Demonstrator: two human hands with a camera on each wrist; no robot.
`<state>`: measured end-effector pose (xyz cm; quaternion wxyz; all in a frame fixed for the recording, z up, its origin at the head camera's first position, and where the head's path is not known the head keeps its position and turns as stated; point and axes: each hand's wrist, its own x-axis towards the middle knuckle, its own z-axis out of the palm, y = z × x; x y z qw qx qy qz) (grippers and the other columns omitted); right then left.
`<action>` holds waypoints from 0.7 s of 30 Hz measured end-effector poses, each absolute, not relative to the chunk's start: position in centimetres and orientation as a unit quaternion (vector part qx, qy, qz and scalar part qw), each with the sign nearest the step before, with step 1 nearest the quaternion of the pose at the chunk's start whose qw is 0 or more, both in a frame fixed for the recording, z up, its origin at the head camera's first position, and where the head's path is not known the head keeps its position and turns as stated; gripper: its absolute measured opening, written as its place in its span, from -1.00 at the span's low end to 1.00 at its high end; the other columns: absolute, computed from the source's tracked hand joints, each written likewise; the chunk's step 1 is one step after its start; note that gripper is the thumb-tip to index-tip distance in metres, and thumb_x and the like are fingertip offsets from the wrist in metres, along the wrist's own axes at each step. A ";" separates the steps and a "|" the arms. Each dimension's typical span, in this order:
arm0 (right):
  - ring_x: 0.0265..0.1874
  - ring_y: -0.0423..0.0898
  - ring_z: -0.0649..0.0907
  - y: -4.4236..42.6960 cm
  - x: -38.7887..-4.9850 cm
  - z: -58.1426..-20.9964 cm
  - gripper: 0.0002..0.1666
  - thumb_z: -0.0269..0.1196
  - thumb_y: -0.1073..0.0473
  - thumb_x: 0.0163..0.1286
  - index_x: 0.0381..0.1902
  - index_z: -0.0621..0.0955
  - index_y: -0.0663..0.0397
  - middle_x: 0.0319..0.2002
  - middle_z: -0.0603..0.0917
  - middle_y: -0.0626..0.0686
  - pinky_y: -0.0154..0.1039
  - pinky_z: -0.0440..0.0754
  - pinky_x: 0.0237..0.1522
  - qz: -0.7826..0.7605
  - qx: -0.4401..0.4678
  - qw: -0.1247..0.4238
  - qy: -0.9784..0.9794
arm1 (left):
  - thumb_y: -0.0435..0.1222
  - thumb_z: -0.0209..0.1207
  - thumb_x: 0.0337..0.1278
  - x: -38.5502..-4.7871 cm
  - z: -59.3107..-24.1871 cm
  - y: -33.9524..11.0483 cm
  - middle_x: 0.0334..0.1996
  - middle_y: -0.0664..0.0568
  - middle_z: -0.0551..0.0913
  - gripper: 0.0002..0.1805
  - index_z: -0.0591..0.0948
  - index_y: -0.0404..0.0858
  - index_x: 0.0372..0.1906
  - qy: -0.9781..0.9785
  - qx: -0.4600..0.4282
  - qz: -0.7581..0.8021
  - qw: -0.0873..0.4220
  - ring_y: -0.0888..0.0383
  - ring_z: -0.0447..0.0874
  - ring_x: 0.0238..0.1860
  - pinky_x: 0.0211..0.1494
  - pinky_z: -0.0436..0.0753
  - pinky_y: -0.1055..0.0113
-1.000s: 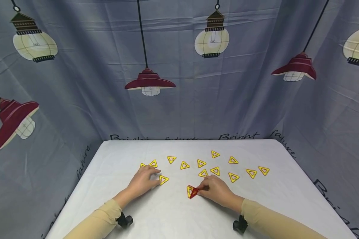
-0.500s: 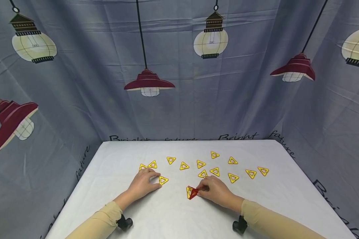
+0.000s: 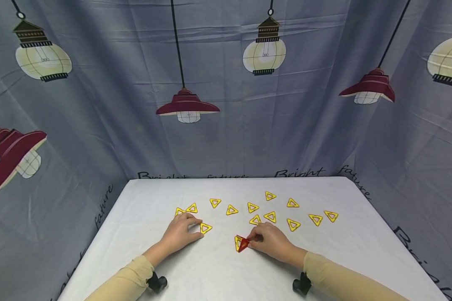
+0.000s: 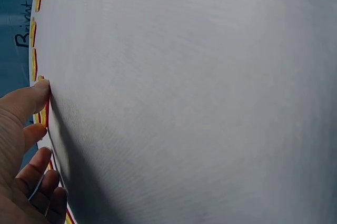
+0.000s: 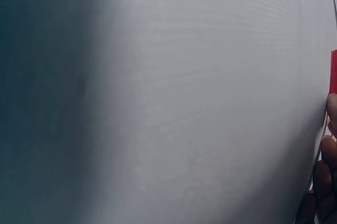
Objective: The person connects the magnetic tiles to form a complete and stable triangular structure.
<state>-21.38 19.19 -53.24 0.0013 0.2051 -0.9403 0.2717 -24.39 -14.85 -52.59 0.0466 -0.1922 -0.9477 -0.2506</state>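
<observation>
A red triangle (image 3: 243, 245) is between the fingertips of the right hand (image 3: 269, 239); the thumb and the index finger pinch it at its right side. On its other side it meets a yellow triangle (image 3: 236, 243) and covers a part of this one; whether the red piece lies flat or is tilted, one cannot tell with certainty. The left hand (image 3: 179, 232) has thumb and index finger a little apart, and between their tips they hold the left edge of a second yellow triangle (image 3: 209, 228), whose point is turned to the right.

The yellow pieces are flat, with smooth rounded corners and a smaller triangle outlined in the middle. In the left wrist view they look shiny, like plastic, with reddish edges.

Beyond the hands, other yellow triangles (image 3: 293, 205) are scattered, turned in different directions. The left hand hides a part of one, and the right hand touches or overlaps the outline of another. The surface (image 3: 218, 271) is white and matt. Both sleeves (image 3: 129, 271) are beige, and a black device (image 3: 157, 282) sits at each wrist. Behind hangs a grey-blue, wrinkled curtain (image 3: 226, 142) with printed lamps (image 3: 188, 104) and black lettering (image 3: 300, 172).
</observation>
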 end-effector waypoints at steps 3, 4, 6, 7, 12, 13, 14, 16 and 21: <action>-0.32 -0.32 0.46 19.2 -21.3 -53.2 -0.84 0.52 0.02 0.22 -0.28 0.73 -0.33 -0.38 0.54 -0.41 -0.29 0.48 -0.26 0.272 0.203 -0.001 -0.941 | -0.07 0.51 0.06 -24.3 -52.6 -14.8 -0.01 0.09 0.59 -0.55 0.76 -0.11 0.07 -0.947 -0.193 -0.253 0.048 0.00 0.52 0.11 0.19 0.48 -0.05; -0.32 -0.32 0.46 19.2 -21.3 -53.2 -0.84 0.52 0.02 0.22 -0.28 0.73 -0.33 -0.38 0.54 -0.41 -0.29 0.48 -0.26 0.272 0.203 -0.001 -0.941 | -0.07 0.51 0.06 -24.4 -52.6 -14.8 -0.02 0.09 0.59 -0.55 0.76 -0.11 0.07 -0.946 -0.193 -0.255 0.048 0.00 0.52 0.10 0.19 0.48 -0.05; -0.32 -0.32 0.46 19.1 -21.3 -53.1 -0.84 0.52 0.02 0.22 -0.28 0.73 -0.34 -0.38 0.54 -0.41 -0.29 0.48 -0.25 0.271 0.202 -0.001 -0.941 | -0.08 0.51 0.07 -24.3 -52.5 -14.8 -0.02 0.09 0.59 -0.56 0.77 -0.11 0.06 -0.946 -0.191 -0.257 0.047 0.01 0.52 0.10 0.19 0.48 -0.04; -0.32 -0.32 0.46 19.1 -21.3 -53.1 -0.84 0.52 0.02 0.22 -0.28 0.73 -0.34 -0.38 0.54 -0.42 -0.29 0.48 -0.26 0.270 0.202 -0.001 -0.941 | -0.08 0.51 0.07 -24.4 -52.5 -14.8 -0.03 0.10 0.58 -0.57 0.77 -0.10 0.06 -0.946 -0.190 -0.258 0.046 0.01 0.52 0.10 0.19 0.48 -0.04; -0.32 -0.32 0.46 19.1 -21.3 -53.1 -0.84 0.52 0.03 0.22 -0.28 0.73 -0.34 -0.39 0.54 -0.41 -0.29 0.47 -0.26 0.268 0.202 0.000 -0.942 | -0.09 0.51 0.05 -24.4 -52.5 -14.7 -0.04 0.10 0.58 -0.59 0.77 -0.09 0.04 -0.946 -0.188 -0.258 0.048 0.02 0.52 0.08 0.16 0.48 -0.03; -0.32 -0.32 0.46 19.1 -21.3 -53.1 -0.84 0.52 0.03 0.22 -0.28 0.73 -0.34 -0.39 0.54 -0.41 -0.29 0.47 -0.26 0.269 0.201 -0.001 -0.942 | -0.10 0.51 0.05 -24.4 -52.5 -14.7 -0.04 0.10 0.58 -0.59 0.77 -0.09 0.03 -0.946 -0.188 -0.259 0.047 0.02 0.52 0.08 0.17 0.48 -0.03; -0.32 -0.32 0.46 19.1 -21.3 -53.1 -0.84 0.52 0.03 0.22 -0.28 0.73 -0.34 -0.39 0.54 -0.41 -0.29 0.47 -0.26 0.269 0.200 -0.001 -0.942 | -0.10 0.51 0.05 -24.4 -52.5 -14.7 -0.05 0.10 0.58 -0.59 0.77 -0.09 0.03 -0.946 -0.188 -0.259 0.047 0.01 0.52 0.08 0.17 0.48 -0.03; -0.33 -0.31 0.46 19.1 -21.3 -53.1 -0.84 0.52 0.03 0.22 -0.28 0.73 -0.34 -0.39 0.54 -0.41 -0.29 0.47 -0.26 0.269 0.198 -0.002 -0.943 | -0.10 0.52 0.05 -24.3 -52.4 -14.7 -0.04 0.10 0.58 -0.60 0.78 -0.08 0.02 -0.946 -0.186 -0.261 0.045 0.01 0.52 0.09 0.18 0.47 -0.03; -0.33 -0.31 0.45 19.1 -21.2 -53.1 -0.84 0.52 0.03 0.22 -0.27 0.73 -0.34 -0.40 0.53 -0.41 -0.29 0.46 -0.26 0.268 0.200 -0.001 -0.942 | -0.11 0.52 0.05 -24.3 -52.3 -14.7 -0.04 0.10 0.58 -0.62 0.78 -0.07 0.01 -0.946 -0.186 -0.263 0.041 0.00 0.51 0.10 0.19 0.46 -0.05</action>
